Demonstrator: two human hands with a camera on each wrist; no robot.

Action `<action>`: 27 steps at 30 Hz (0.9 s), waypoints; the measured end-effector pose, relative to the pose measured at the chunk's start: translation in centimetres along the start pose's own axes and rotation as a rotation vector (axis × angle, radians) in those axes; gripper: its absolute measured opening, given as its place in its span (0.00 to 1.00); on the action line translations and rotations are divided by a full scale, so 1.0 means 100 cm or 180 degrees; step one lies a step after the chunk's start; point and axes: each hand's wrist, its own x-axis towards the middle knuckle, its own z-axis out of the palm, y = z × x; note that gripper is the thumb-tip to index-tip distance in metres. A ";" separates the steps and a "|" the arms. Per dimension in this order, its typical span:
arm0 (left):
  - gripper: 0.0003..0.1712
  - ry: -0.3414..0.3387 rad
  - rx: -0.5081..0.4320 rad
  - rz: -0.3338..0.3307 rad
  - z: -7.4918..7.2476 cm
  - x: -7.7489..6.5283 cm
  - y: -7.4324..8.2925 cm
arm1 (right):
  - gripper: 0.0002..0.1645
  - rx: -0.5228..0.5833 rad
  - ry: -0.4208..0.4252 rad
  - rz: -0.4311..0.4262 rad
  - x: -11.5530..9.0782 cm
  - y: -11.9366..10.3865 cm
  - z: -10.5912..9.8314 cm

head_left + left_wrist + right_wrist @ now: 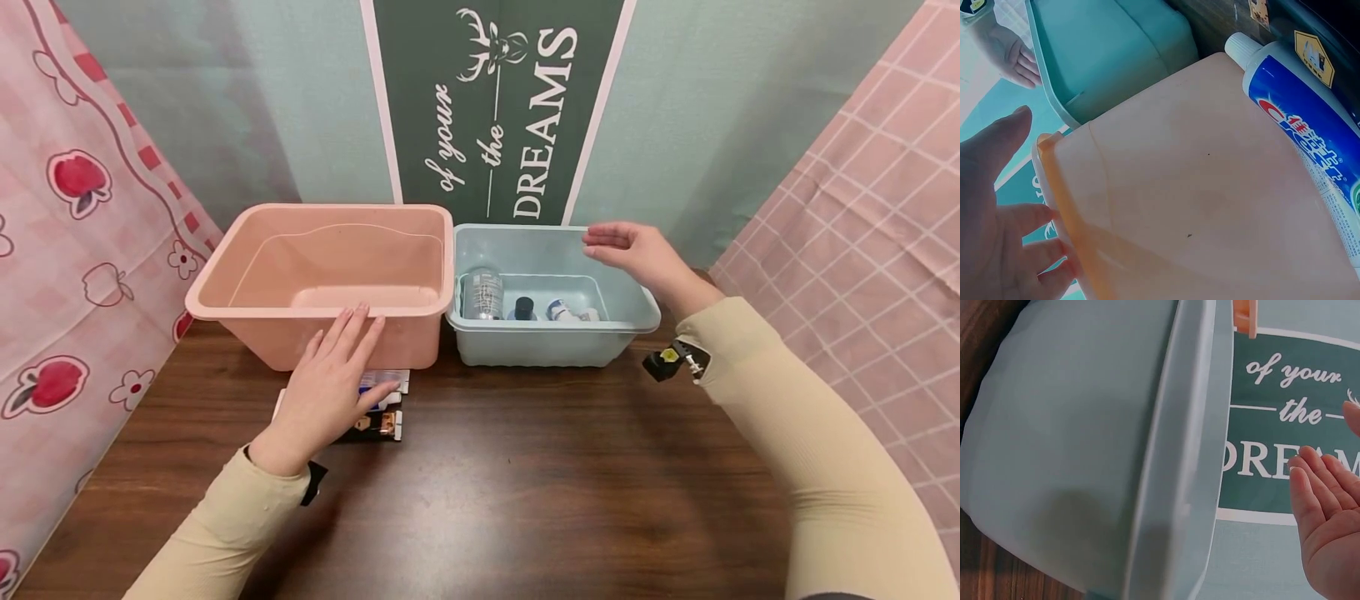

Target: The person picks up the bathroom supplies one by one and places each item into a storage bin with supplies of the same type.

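My left hand (322,396) reaches over the front rim of a pink bin (322,312), its fingers straight and their tips at the rim; whether they touch cannot be told. Below it on the table, partly covered by the hand, lie a blue and white toothpaste tube (1300,125) and a black package (386,426) with a picture on it. My right hand (637,252) hovers over the right end of a pale blue bin (540,342), fingers extended and nothing in them. Inside that bin are a clear bottle (483,293), a dark-capped item (524,308) and a small white bottle (560,311).
The two bins stand side by side at the back of the dark wooden table (510,500). Behind them hangs a green printed curtain (495,108). Pink patterned cloths (862,192) enclose the left and right sides.
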 end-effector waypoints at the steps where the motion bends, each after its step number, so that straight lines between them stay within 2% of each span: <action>1: 0.47 -0.0007 -0.0001 0.0000 0.000 0.000 0.000 | 0.32 0.0006 0.0009 -0.0009 -0.001 0.000 0.000; 15: 0.47 -0.0052 0.0012 -0.0015 0.001 0.000 0.001 | 0.29 0.0111 0.0060 0.0010 -0.017 0.008 0.005; 27: 0.48 -0.0028 0.0019 -0.0009 0.001 0.000 0.002 | 0.31 0.0105 -0.0007 -0.0066 -0.031 0.013 0.009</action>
